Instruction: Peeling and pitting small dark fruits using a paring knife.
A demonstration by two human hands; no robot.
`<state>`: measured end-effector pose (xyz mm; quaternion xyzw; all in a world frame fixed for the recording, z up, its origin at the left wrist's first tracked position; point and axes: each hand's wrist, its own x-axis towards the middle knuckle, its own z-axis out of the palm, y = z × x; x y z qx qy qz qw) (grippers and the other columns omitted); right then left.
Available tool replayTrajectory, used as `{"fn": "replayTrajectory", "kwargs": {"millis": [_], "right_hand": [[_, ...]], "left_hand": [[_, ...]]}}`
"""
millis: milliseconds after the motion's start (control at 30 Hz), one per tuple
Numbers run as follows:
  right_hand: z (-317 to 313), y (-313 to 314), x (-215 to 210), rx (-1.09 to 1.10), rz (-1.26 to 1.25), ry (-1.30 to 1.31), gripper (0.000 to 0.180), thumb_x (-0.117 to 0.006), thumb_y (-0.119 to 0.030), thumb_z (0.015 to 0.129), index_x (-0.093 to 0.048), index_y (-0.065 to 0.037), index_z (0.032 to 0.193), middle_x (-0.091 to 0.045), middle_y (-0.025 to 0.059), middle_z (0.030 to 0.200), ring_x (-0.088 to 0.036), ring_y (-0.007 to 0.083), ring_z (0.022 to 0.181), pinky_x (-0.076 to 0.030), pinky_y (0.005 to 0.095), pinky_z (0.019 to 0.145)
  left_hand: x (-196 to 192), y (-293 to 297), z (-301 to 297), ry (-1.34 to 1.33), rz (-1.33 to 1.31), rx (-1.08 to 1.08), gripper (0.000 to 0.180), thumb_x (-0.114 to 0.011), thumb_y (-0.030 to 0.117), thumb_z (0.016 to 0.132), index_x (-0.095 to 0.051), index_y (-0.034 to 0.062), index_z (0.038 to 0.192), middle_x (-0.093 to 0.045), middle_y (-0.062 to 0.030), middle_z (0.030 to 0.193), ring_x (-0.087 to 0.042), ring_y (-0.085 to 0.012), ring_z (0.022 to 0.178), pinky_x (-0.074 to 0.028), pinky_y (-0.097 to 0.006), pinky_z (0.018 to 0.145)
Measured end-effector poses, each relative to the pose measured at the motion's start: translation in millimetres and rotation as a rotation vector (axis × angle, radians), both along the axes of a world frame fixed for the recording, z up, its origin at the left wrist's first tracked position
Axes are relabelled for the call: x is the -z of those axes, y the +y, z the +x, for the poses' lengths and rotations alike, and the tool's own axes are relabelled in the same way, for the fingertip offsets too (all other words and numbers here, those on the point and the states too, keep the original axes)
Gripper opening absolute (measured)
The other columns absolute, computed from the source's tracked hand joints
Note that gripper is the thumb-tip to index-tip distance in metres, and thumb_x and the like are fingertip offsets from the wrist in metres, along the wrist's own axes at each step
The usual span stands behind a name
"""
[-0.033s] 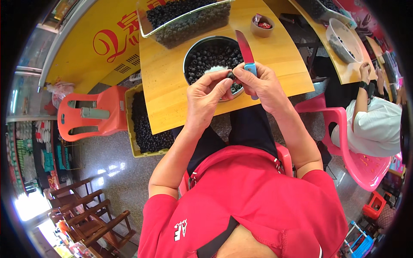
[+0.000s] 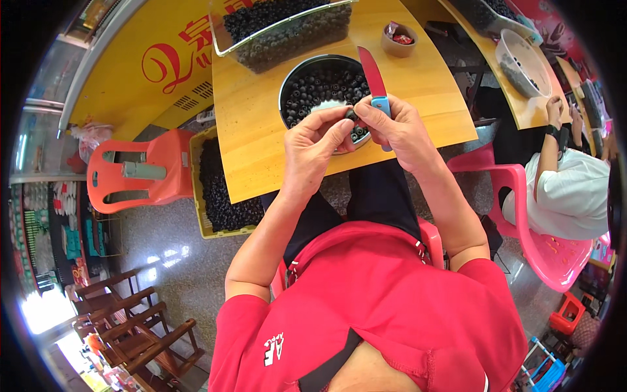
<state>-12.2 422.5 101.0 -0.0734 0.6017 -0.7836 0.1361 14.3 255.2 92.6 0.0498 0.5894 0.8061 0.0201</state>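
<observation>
My left hand (image 2: 312,145) pinches a small dark round piece (image 2: 351,115) between thumb and fingertips. My right hand (image 2: 401,130) is closed around the blue handle of a knife (image 2: 373,77). Its red blade points up and away from me, and my right thumb and fingertip also meet at the small piece. Both hands are over the near edge of a round metal bowl (image 2: 282,98). Many similar dark pieces lie in the bowl, some with a pale round spot. A white patch shows between them near my left fingers.
The bowl stands on a wooden table (image 2: 251,140). Behind it is a clear plastic bin (image 2: 287,32) of dark pieces; a small brown cup (image 2: 398,43) stands far right. A yellow crate (image 2: 196,171) and an orange chair (image 2: 140,173) flank the table's left. Another person (image 2: 567,189) sits at right.
</observation>
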Motion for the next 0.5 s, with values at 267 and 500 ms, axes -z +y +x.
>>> {"fn": "replayTrajectory", "kwargs": {"millis": [267, 500], "right_hand": [[-1, 1, 8, 0.091, 0.210, 0.272, 0.020, -0.062, -0.023, 0.093, -0.062, -0.003, 0.093, -0.051, -0.0029, 0.069, -0.050, 0.0051, 0.064, -0.040, 0.0225, 0.052], [3, 5, -3, 0.140, 0.757, 0.841, 0.011, -0.063, -0.010, 0.087, -0.061, 0.000, 0.091, -0.058, 0.0115, 0.078, -0.059, 0.0263, 0.068, -0.046, 0.0333, 0.059]], "left_hand": [[5, -5, -3, -0.057, 0.036, 0.018, 0.021, -0.065, 0.007, 0.088, -0.064, -0.0006, 0.108, -0.068, -0.0073, 0.088, -0.060, -0.0104, 0.068, -0.048, -0.023, 0.063], [12, -9, -5, -0.055, 0.152, 0.033, 0.019, -0.063, 0.008, 0.090, -0.060, 0.0021, 0.108, -0.066, -0.0072, 0.093, -0.058, -0.0111, 0.068, -0.047, -0.024, 0.062]]}}
